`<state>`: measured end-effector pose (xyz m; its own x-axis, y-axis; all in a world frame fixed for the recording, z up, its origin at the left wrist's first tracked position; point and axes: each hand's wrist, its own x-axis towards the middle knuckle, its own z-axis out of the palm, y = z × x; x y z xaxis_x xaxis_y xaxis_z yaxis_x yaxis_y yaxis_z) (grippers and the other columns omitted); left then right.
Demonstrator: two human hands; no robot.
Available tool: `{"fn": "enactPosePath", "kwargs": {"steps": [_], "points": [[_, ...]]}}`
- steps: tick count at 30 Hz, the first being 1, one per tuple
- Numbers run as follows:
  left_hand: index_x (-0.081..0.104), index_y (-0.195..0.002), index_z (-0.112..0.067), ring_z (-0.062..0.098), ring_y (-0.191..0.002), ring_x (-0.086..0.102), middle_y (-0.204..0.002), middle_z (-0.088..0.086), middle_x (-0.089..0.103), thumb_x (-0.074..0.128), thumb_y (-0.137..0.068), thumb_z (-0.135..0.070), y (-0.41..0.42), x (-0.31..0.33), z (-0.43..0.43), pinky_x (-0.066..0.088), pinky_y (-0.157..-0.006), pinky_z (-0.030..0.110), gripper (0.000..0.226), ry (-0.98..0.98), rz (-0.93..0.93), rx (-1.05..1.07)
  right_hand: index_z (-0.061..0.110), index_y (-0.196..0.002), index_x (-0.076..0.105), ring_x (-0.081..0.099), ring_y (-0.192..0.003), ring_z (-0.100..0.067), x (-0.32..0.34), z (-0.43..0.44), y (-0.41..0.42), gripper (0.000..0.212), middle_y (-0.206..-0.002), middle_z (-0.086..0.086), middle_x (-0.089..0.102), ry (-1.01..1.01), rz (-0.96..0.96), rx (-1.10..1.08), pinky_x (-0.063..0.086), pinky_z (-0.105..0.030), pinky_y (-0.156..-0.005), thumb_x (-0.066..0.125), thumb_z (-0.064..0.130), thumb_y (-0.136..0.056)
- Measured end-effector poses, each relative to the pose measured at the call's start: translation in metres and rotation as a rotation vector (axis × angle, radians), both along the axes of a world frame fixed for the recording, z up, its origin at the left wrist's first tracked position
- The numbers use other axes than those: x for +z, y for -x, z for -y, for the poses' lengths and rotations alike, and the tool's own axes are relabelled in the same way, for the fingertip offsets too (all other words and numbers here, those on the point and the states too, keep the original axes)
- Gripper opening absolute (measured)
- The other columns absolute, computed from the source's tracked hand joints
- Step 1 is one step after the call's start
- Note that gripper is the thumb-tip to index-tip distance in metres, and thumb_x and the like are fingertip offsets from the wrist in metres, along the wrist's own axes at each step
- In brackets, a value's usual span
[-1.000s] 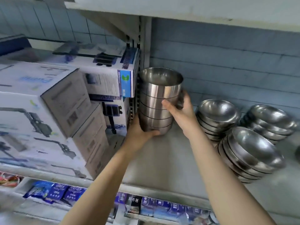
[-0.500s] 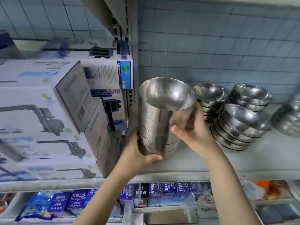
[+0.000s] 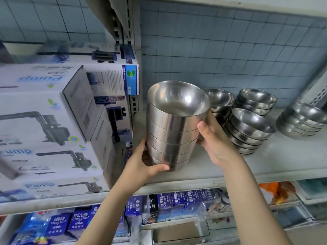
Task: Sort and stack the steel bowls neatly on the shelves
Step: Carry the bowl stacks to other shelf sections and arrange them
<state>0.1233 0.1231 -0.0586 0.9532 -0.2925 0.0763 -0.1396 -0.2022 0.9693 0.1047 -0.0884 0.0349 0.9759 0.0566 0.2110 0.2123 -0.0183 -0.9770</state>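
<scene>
Both hands clasp a nested stack of steel bowls (image 3: 174, 128) above the shelf (image 3: 203, 175): the left hand (image 3: 144, 164) cups its base, the right hand (image 3: 215, 140) grips its side. Four more bowl stacks (image 3: 249, 131) sit just right, pump boxes (image 3: 47, 124) left.

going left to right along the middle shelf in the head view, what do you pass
White cardboard pump boxes → tall stack of steel bowls held between the left hand and right hand → front leaning stack of steel bowls → far-right leaning stack of steel bowls.
</scene>
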Motion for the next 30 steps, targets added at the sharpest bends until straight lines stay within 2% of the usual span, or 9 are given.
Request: {"fn": "enactPosePath", "kwargs": {"steps": [4,10,14,18,21,23,25,28,30], "points": [[0.028,-0.133,-0.068,-0.008,-0.12,0.056,-0.131,-0.034,0.055,0.091,-0.051,-0.053,0.019,0.018,0.009,0.044,-0.1,0.018,0.105,0.012,0.045,0.017,0.031,-0.146,0.038,0.05,-0.135,-0.017,0.011,0.012,0.02,0.103,-0.141,0.008,0.057,-0.042,0.003,0.006,0.041,-0.056,-0.108,0.074,0.076,-0.061],[0.031,-0.143,-0.057,-0.012,-0.12,0.052,-0.132,-0.029,0.058,0.092,-0.051,-0.043,0.056,0.049,0.048,0.043,-0.084,0.001,0.111,0.013,0.099,-0.036,0.033,-0.134,0.049,0.06,-0.121,-0.022,0.025,0.06,0.069,0.096,-0.13,-0.001,0.064,-0.109,0.005,-0.059,0.052,-0.057,-0.095,0.078,0.077,-0.053],[0.031,-0.136,-0.057,-0.019,-0.11,0.053,-0.131,-0.02,0.059,0.089,-0.049,-0.039,0.088,0.066,0.096,0.043,-0.078,0.0,0.107,0.019,0.114,-0.099,0.038,-0.121,0.06,0.064,-0.108,-0.016,0.029,0.112,0.114,0.081,-0.119,0.004,0.068,-0.172,0.02,-0.102,0.057,-0.046,-0.085,0.083,0.072,-0.052],[0.032,-0.141,-0.057,-0.008,-0.114,0.057,-0.134,-0.014,0.058,0.094,-0.056,-0.03,0.119,0.067,0.161,0.049,-0.081,0.008,0.108,0.018,0.097,-0.231,0.039,-0.118,0.061,0.066,-0.105,-0.012,0.032,0.173,0.168,0.08,-0.114,0.007,0.069,-0.193,0.028,-0.177,0.058,-0.039,-0.075,0.084,0.071,-0.049],[0.031,-0.151,-0.043,-0.01,-0.109,0.059,-0.135,-0.015,0.058,0.092,-0.064,-0.015,0.143,0.063,0.214,0.053,-0.08,0.013,0.109,0.033,0.056,-0.317,0.038,-0.126,0.057,0.061,-0.118,-0.021,0.033,0.217,0.209,0.084,-0.127,0.0,0.065,-0.171,0.025,-0.259,0.055,-0.044,-0.084,0.083,0.071,-0.053],[0.033,-0.15,-0.042,-0.005,-0.112,0.059,-0.132,-0.016,0.061,0.092,-0.063,-0.018,0.155,0.057,0.248,0.053,-0.087,0.018,0.108,0.018,0.062,-0.361,0.037,-0.134,0.052,0.059,-0.122,-0.021,0.032,0.245,0.233,0.09,-0.133,-0.001,0.061,-0.162,0.038,-0.302,0.054,-0.043,-0.084,0.081,0.071,-0.056],[0.036,-0.149,-0.041,0.004,-0.11,0.063,-0.126,-0.016,0.065,0.092,-0.063,-0.02,0.162,0.054,0.282,0.054,-0.09,0.023,0.105,-0.005,0.057,-0.399,0.044,-0.128,0.056,0.061,-0.117,-0.016,0.032,0.273,0.249,0.078,-0.13,0.004,0.063,-0.146,0.033,-0.331,0.055,-0.039,-0.082,0.079,0.072,-0.058],[0.036,-0.148,-0.042,0.005,-0.106,0.066,-0.121,-0.017,0.067,0.092,-0.063,-0.019,0.162,0.051,0.331,0.054,-0.086,0.02,0.104,-0.02,0.042,-0.434,0.051,-0.118,0.061,0.064,-0.111,-0.01,0.031,0.316,0.257,0.068,-0.123,0.011,0.067,-0.151,0.016,-0.39,0.055,-0.039,-0.083,0.078,0.074,-0.057],[0.037,-0.148,-0.043,0.001,-0.102,0.066,-0.119,-0.016,0.068,0.092,-0.063,-0.015,0.157,0.051,0.363,0.052,-0.08,0.014,0.105,-0.009,0.019,-0.458,0.047,-0.124,0.057,0.062,-0.115,-0.011,0.028,0.346,0.254,0.077,-0.125,0.011,0.066,-0.15,0.009,-0.435,0.054,-0.044,-0.086,0.079,0.073,-0.056]]}}
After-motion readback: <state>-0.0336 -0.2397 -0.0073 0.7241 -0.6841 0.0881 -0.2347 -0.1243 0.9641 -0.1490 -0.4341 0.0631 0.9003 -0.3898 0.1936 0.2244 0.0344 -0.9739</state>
